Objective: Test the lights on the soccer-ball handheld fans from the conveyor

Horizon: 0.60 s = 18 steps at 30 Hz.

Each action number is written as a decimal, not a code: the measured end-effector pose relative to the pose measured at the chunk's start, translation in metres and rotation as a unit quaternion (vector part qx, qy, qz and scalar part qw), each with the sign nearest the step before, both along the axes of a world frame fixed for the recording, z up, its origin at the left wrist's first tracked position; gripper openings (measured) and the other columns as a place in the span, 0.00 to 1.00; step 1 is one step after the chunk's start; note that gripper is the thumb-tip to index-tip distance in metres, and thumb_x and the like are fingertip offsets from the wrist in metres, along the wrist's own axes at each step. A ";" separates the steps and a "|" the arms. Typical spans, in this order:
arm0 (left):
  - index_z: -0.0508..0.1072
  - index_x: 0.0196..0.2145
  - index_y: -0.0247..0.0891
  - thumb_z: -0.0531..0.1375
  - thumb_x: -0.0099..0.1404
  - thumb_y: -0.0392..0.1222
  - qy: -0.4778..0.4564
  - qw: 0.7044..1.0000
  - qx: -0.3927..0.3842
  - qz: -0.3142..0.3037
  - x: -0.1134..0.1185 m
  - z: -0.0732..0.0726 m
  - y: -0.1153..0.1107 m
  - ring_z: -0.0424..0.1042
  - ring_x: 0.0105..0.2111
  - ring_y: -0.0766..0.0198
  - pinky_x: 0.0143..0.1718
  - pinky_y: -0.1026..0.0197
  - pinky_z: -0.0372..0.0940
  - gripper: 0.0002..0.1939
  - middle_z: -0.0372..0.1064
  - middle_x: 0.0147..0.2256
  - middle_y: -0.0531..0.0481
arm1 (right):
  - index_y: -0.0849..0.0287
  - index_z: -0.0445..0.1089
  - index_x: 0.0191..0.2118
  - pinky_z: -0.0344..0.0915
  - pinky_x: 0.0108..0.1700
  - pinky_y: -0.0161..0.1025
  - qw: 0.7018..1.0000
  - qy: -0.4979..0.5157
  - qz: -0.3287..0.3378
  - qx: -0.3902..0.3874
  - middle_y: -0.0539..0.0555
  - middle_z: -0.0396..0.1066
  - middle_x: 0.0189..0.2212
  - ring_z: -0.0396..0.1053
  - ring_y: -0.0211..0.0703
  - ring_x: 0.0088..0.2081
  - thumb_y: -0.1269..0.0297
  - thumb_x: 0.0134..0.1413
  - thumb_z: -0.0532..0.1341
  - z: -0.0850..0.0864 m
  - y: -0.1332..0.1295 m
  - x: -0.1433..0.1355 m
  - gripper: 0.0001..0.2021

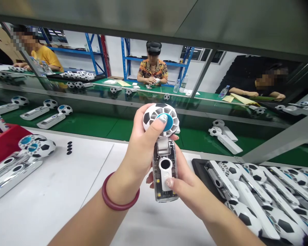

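Note:
Both hands hold a soccer-ball handheld fan [164, 147] upright above the white work surface. My left hand [141, 136] is closed around its round black-and-white head, the thumb lying against the blue centre disc of the grille. Around the lower part, my right hand [185, 177] grips the clear handle [157, 184], with its thumb on the white panel below a black round spot. Circuitry shows through the handle. The fingers behind the fan are mostly hidden.
More fans [45, 147] lie at left beside a red bin [14, 138] and several black oval stickers [69, 148]. A black tray [199, 165] full of fans stands at right. Fans [227, 140] rest on the green bench behind. Co-workers [152, 70] sit across, below an overhead shelf.

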<state>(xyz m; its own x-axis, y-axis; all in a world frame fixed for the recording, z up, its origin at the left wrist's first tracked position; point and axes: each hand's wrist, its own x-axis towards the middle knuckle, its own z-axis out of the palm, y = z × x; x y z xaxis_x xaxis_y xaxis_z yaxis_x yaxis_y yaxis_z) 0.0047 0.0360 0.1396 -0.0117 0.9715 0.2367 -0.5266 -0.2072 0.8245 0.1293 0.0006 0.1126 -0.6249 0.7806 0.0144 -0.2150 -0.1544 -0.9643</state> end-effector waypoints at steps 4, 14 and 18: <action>0.60 0.44 0.49 0.58 0.57 0.47 0.001 1.000 0.004 -0.002 0.000 -0.001 0.001 0.72 0.25 0.61 0.21 0.63 0.69 0.17 0.67 0.30 0.54 | 0.44 0.27 0.61 0.65 0.46 0.48 1.000 -0.016 0.002 0.013 0.56 0.54 0.53 0.66 0.41 0.43 0.68 0.54 0.58 0.000 0.000 0.000 0.40; 0.61 0.48 0.51 0.59 0.56 0.48 0.286 0.955 0.084 0.007 0.000 0.002 -0.013 0.70 0.36 0.59 0.35 0.59 0.69 0.21 0.66 0.41 0.53 | 0.50 0.52 0.56 0.63 0.49 0.46 0.995 0.091 -0.005 0.044 0.53 0.62 0.48 0.65 0.43 0.46 0.66 0.51 0.61 -0.007 0.006 0.004 0.27; 0.62 0.51 0.52 0.60 0.55 0.47 0.450 0.872 0.190 -0.018 -0.004 0.006 -0.027 0.62 0.50 0.50 0.50 0.52 0.62 0.25 0.58 0.53 0.51 | 0.60 0.67 0.40 0.65 0.44 0.40 0.994 0.066 -0.029 0.080 0.53 0.68 0.36 0.67 0.42 0.40 0.68 0.39 0.68 0.004 0.011 0.023 0.18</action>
<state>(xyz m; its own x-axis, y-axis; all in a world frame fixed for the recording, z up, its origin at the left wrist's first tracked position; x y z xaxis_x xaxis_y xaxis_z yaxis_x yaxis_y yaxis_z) 0.0007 0.0091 0.1452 0.3742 0.8168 0.4391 0.2871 -0.5523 0.7827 0.1523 0.0112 0.1163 -0.5634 0.7966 0.2192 -0.3450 0.0142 -0.9385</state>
